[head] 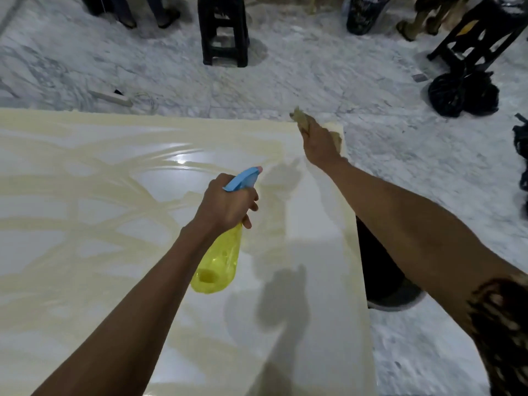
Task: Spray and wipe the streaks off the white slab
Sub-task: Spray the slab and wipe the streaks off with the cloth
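Yellowish streaks [85, 192] arc across glossy white slab [314, 252].

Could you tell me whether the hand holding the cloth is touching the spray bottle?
Apart. The head view shows the right hand with the cloth at the slab's far corner, bare slab between it and the spray bottle.

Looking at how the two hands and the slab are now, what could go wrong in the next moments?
1. The right hand presses the cloth at the far right corner of the white slab; one more push may carry it off the edge.
2. The spray bottle, gripped by the left hand, points to an area that looks already clean, so the yellowish streaks on the left may be missed.
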Tool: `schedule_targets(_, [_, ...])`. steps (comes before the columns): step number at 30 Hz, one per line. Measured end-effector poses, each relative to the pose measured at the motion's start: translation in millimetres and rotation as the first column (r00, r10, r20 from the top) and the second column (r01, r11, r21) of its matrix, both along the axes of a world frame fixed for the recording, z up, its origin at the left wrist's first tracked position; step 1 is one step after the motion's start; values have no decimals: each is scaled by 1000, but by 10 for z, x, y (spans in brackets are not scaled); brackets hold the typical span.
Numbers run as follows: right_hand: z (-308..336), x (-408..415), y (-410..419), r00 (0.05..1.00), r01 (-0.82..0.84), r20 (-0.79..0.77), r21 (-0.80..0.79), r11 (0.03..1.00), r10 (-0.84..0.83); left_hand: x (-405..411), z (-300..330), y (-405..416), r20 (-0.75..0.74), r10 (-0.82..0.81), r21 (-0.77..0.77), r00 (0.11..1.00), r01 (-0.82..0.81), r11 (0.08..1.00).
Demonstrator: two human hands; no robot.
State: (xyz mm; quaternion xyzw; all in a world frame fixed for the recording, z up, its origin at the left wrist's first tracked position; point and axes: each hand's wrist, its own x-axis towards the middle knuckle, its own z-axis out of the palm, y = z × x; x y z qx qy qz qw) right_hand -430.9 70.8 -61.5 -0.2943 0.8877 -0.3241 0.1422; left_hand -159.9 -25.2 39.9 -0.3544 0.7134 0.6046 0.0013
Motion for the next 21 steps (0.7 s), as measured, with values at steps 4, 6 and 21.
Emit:
schedule_targets(4, [-644, -256, -593, 982, -129, -53, 504, 854, 180, -169, -205, -166, -13, 6, 3, 1000, -5, 1000])
schedule_targets(6, [-895, -15, -609, 976, -131, -63, 602, 788, 210, -171, -298, -216, -6, 9, 19, 1000, -9, 1000])
schedule_targets(21, [-858, 3484, 1290, 913, -322, -46, 531, 784, 406, 1777, -236, 509, 127, -53, -3, 990, 54, 999])
